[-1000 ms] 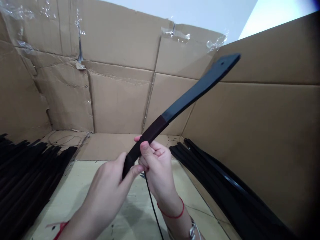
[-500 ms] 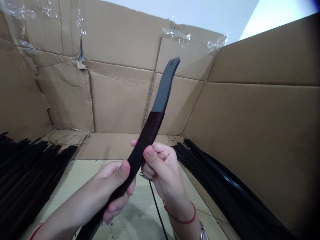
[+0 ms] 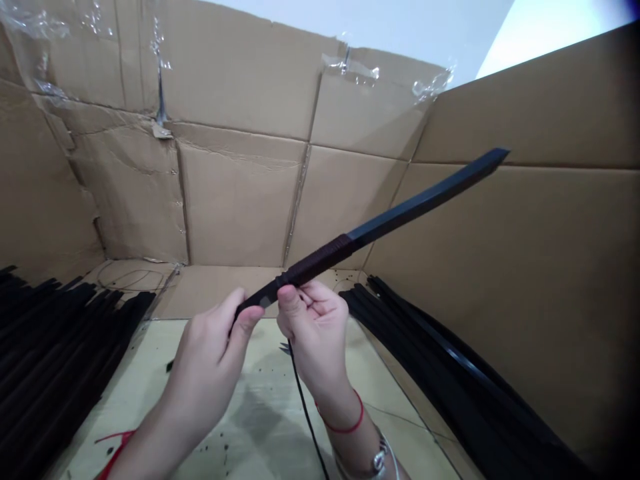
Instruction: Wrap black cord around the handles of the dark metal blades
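Above the pale surface (image 3: 270, 427), your narrow black strip (image 3: 420, 203) slants up rightward: far end smooth, angle-tipped; dark brown wrap (image 3: 323, 260) in close turns around its middle. Your left hand (image 3: 207, 353) grips the lower part; your right hand (image 3: 317, 333), fingers curled, pinches by the wrap's lower edge. Thin dark cord (image 3: 303, 393) hangs below it.

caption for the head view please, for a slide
Left hand and right hand hold a long black strip bound with dark-brown cord, above a pale-yellow board.
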### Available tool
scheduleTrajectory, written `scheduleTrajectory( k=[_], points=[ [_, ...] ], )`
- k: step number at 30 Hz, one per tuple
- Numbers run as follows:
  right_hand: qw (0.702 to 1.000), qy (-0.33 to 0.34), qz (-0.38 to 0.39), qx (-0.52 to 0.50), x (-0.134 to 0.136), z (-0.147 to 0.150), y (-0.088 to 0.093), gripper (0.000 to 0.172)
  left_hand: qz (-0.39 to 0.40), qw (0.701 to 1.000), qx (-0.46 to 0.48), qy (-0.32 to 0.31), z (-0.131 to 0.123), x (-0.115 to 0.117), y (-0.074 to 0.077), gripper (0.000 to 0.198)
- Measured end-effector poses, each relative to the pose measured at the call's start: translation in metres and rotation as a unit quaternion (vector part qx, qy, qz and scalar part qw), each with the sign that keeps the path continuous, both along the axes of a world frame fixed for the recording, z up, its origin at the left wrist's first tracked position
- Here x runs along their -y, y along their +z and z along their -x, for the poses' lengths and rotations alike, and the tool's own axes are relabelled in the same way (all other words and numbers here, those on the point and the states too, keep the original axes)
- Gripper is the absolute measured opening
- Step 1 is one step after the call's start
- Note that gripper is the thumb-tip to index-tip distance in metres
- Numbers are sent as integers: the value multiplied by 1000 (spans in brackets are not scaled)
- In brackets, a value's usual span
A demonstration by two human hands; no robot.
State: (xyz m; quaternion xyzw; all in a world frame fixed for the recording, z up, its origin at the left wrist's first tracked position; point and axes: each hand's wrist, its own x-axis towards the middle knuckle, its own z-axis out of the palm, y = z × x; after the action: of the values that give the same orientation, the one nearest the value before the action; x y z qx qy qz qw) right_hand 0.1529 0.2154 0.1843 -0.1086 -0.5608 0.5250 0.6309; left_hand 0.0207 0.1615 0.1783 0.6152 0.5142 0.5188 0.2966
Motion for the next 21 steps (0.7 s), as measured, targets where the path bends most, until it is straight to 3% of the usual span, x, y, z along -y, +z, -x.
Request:
scheduleTrajectory(
  k=[1,3,4,5,7,9,10,11,12,14,15,16,19,20,21],
  points=[
    [999,37,-3,17,1,-1,0,31,49,997,36,-43,0,-2,-1,53],
    [993,101,-4,55,3,-2,0,35,165,963,117,-178,-1,-4,-3,61],
    [992,106,-2,66,4,-2,0,35,182,953,130,-205,-2,-5,-4,62],
    [994,89,1,62,4,-1,0,34,158,964,116,-181,-4,-6,-4,60],
    [999,31,21,33,5,2,0,32,36,999,17,-24,-7,-4,-2,47],
    [998,24,50,24,5,5,0,34,-46,988,-82,120,-7,-1,1,37],
    [996,46,61,34,6,5,1,35,-48,986,-95,131,-5,1,2,36],
    [994,78,65,49,6,6,1,36,-24,992,-82,91,-3,1,4,37],
    [990,106,64,65,7,6,2,36,12,999,-40,12,0,1,5,40],
    [989,111,54,79,7,5,3,36,106,978,61,-172,5,-2,6,51],
    [992,91,50,75,7,6,3,35,128,964,92,-214,7,-4,6,55],
    [995,62,50,66,6,6,3,33,111,971,91,-192,6,-5,5,53],
    [998,13,46,44,6,6,3,30,-11,1000,14,-10,1,-5,1,40],
    [998,23,41,52,7,6,3,30,-10,1000,8,-5,-1,-3,0,40],
    [996,38,36,67,9,4,4,31,29,998,25,-45,-2,-1,0,44]
  ],
)
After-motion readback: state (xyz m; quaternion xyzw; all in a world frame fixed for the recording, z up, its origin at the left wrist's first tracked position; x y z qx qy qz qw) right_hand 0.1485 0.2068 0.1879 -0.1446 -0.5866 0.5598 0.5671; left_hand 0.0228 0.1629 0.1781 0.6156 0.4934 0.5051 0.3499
